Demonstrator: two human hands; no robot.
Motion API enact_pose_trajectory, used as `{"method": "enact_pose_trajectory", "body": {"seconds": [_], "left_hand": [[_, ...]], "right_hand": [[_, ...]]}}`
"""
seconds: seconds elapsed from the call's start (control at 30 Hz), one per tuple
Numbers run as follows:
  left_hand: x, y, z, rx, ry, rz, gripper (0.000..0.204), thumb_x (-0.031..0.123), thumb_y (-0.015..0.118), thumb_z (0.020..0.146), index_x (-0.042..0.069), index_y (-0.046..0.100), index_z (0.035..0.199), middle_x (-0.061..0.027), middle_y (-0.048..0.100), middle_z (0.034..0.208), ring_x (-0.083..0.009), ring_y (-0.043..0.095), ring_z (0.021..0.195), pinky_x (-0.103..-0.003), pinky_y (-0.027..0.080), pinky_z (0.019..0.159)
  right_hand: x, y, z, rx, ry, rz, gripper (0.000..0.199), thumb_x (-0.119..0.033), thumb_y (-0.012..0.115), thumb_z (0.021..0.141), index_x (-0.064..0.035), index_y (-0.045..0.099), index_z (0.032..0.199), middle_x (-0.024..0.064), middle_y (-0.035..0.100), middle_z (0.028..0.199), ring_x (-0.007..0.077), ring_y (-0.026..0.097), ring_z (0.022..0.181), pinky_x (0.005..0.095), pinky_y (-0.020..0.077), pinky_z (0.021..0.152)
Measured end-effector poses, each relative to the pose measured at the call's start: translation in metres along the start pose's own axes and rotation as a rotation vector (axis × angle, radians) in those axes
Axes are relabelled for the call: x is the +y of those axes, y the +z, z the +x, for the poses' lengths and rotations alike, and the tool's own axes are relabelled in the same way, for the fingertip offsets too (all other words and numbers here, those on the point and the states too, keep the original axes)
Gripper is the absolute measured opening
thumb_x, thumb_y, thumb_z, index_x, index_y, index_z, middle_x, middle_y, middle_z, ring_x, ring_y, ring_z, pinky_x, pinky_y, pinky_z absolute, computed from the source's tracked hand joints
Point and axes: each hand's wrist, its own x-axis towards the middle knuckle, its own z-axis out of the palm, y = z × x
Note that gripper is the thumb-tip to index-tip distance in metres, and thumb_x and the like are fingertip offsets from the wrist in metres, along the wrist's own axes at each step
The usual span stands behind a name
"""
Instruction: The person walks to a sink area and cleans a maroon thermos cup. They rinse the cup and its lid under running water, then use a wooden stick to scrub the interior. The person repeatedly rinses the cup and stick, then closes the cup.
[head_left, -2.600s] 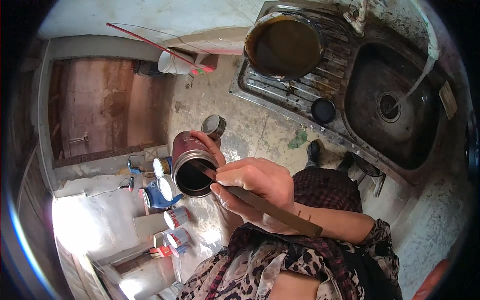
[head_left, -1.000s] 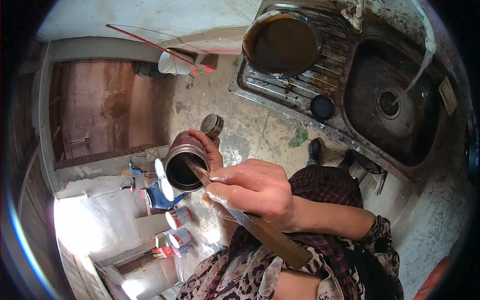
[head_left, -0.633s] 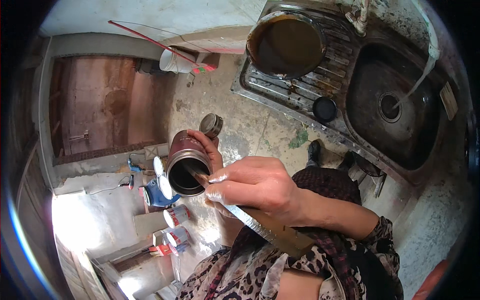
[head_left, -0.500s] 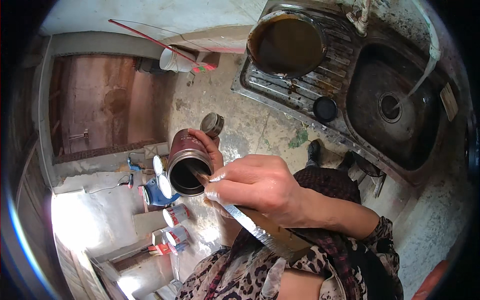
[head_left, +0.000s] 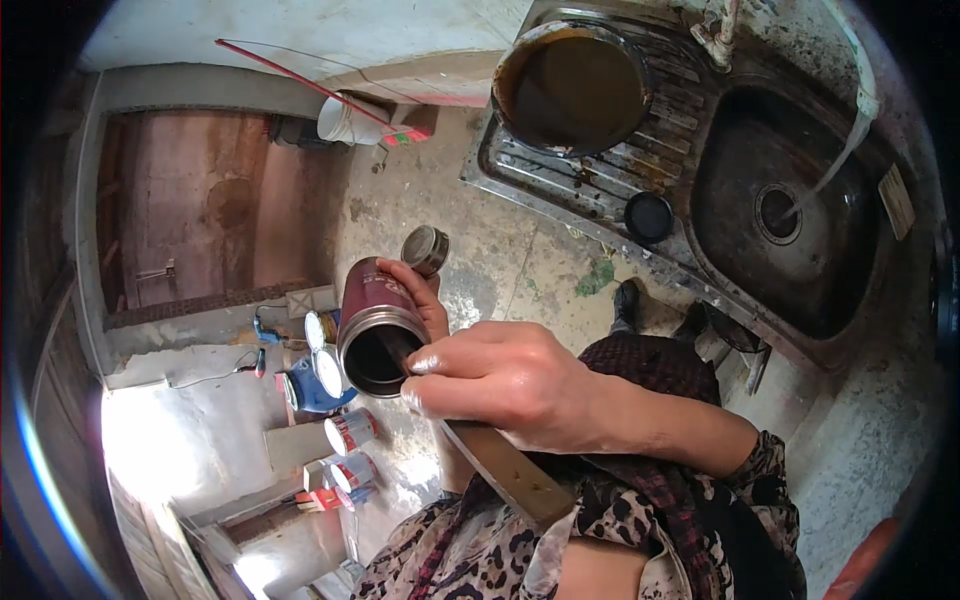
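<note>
My left hand (head_left: 424,298) is closed round a maroon vacuum flask (head_left: 372,288) with a steel rim, its dark open mouth tilted toward me. At that mouth, my right hand (head_left: 515,385) pinches a flat, metal-bladed scraper (head_left: 508,474). A narrow part of the scraper reaches inside the flask, while the broad blade sticks out below my hand toward my body. Whitish smears coat my right fingertips. Beside my left fingers is a round metal-topped lid or cup (head_left: 425,249); whether it touches them I cannot tell. The flask's inside is too dark to make out.
At the right, water runs from a hose (head_left: 862,125) into a grimy sink (head_left: 725,180). On its drainboard stand a basin (head_left: 502,90) of brown liquid and a black round lid (head_left: 649,217). Paint buckets (head_left: 352,430), a blue drum (head_left: 310,388) and a white bucket (head_left: 345,120) stand around the floor.
My right hand has shifted slightly left toward the flask's mouth, and the scraper's blade has turned, losing its bright glint. The flask remains in my left hand, tipped slightly differently.
</note>
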Motion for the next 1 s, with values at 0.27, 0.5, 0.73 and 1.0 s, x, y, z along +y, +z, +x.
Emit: {"method": "enact_pose_trajectory", "body": {"seconds": [0.27, 0.5, 0.73, 1.0], "left_hand": [[-0.001, -0.001, -0.003, -0.005, -0.017, -0.008, 0.062, 0.003, 0.071, 0.070, 0.005, 0.042, 0.125, -0.0114, 0.049, 0.120, -0.0232, 0.052, 0.109, -0.033, 0.048, 0.090], [-0.001, -0.001, -0.004, 0.000, -0.020, -0.021, 0.063, 0.003, 0.072, 0.069, 0.005, 0.042, 0.125, -0.0114, 0.049, 0.121, -0.0232, 0.052, 0.109, -0.033, 0.048, 0.090], [-0.003, -0.002, -0.007, -0.005, -0.030, -0.025, 0.064, 0.003, 0.072, 0.069, 0.006, 0.042, 0.125, -0.0114, 0.049, 0.121, -0.0231, 0.052, 0.110, -0.033, 0.048, 0.091], [-0.005, -0.005, -0.008, -0.001, -0.047, -0.051, 0.066, 0.003, 0.073, 0.068, 0.006, 0.042, 0.126, -0.0114, 0.048, 0.121, -0.0231, 0.051, 0.110, -0.033, 0.048, 0.091]], "right_hand": [[-0.002, 0.005, -0.001, 0.178, 0.025, 0.050, 0.016, -0.001, 0.061, 0.066, -0.0033, 0.052, 0.080, 0.0091, 0.053, 0.074, 0.0255, 0.059, 0.069, 0.0360, 0.0481, 0.059], [0.003, -0.008, 0.001, 0.006, -0.056, 0.145, 0.018, 0.001, 0.061, 0.065, -0.0033, 0.052, 0.080, 0.0093, 0.052, 0.073, 0.0258, 0.058, 0.068, 0.0361, 0.0468, 0.057], [0.004, -0.004, -0.004, -0.030, -0.013, 0.070, 0.019, 0.000, 0.060, 0.065, -0.0039, 0.052, 0.082, 0.0095, 0.053, 0.074, 0.0260, 0.059, 0.069, 0.0357, 0.0473, 0.058], [0.005, 0.005, -0.004, 0.013, 0.014, 0.060, 0.016, 0.001, 0.058, 0.066, -0.0036, 0.052, 0.081, 0.0097, 0.054, 0.076, 0.0271, 0.059, 0.071, 0.0353, 0.0482, 0.062]]}}
